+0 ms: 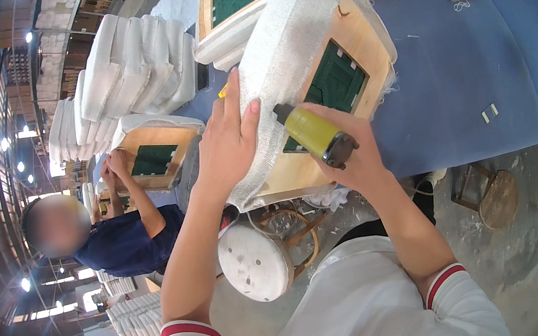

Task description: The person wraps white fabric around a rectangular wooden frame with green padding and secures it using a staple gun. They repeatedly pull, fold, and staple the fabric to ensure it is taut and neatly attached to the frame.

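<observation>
Pressing flat on white woven fabric (285,46), the left hand (226,139) is laid with its fingers spread over the padded side of a seat cushion (342,51) whose wooden underside with green webbing is tilted up on the blue counter (471,65). A yellow stapler (314,134) is held in the right hand (350,148), the grip closed round its body, the nose set against the wood beside the fabric edge. The left fingertips are judged to lie very near that nose, so a slip of the tool or a shift of the tilted seat could bring a fastener toward them; slack cloth could also be fixed in a wrinkle if the pull is lost. Part of the seat hangs past the near counter edge, above a round white stool (256,261), so it could tip off. Open counter is seen to the right; to the left another person (119,241) works at a similar seat (155,158), with stacked cushions (133,63) behind, so room there is narrow
</observation>
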Demonstrator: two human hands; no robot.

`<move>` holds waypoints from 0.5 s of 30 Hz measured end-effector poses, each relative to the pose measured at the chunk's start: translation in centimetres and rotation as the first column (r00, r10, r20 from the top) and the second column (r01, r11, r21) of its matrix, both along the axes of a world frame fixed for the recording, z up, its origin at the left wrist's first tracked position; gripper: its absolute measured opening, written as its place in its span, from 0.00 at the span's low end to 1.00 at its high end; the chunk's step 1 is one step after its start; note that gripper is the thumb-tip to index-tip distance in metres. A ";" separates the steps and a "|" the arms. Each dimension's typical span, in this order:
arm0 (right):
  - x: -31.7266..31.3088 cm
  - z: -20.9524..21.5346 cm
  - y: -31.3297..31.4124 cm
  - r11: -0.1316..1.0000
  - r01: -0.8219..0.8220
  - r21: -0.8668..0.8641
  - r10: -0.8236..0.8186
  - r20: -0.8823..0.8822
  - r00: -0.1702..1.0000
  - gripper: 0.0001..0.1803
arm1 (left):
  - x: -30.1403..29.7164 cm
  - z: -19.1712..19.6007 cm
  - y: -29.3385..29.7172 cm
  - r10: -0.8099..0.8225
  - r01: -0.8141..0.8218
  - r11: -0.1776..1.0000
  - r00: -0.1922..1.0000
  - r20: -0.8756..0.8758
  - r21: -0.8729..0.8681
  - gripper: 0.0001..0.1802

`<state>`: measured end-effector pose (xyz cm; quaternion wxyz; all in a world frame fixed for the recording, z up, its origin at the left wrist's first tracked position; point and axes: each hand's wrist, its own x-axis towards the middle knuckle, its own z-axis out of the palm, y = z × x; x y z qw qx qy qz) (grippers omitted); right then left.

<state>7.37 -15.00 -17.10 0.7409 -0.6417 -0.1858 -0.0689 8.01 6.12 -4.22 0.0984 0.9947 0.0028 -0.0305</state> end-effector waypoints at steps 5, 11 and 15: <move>-0.6 0.4 0.0 0.996 -0.082 0.018 0.083 -0.059 0.995 0.39 | -1.3 -1.0 0.3 -0.152 0.143 0.983 0.986 0.070 0.119 0.39; -0.6 -0.6 -0.5 0.989 -0.133 0.059 0.137 -0.054 0.989 0.43 | -1.2 -1.1 0.3 -0.129 0.122 0.983 0.991 0.045 0.138 0.45; -0.7 0.1 -1.3 0.975 -0.196 0.103 0.205 -0.088 0.975 0.43 | -1.5 -0.7 0.0 -0.173 0.166 0.979 0.983 0.055 0.120 0.50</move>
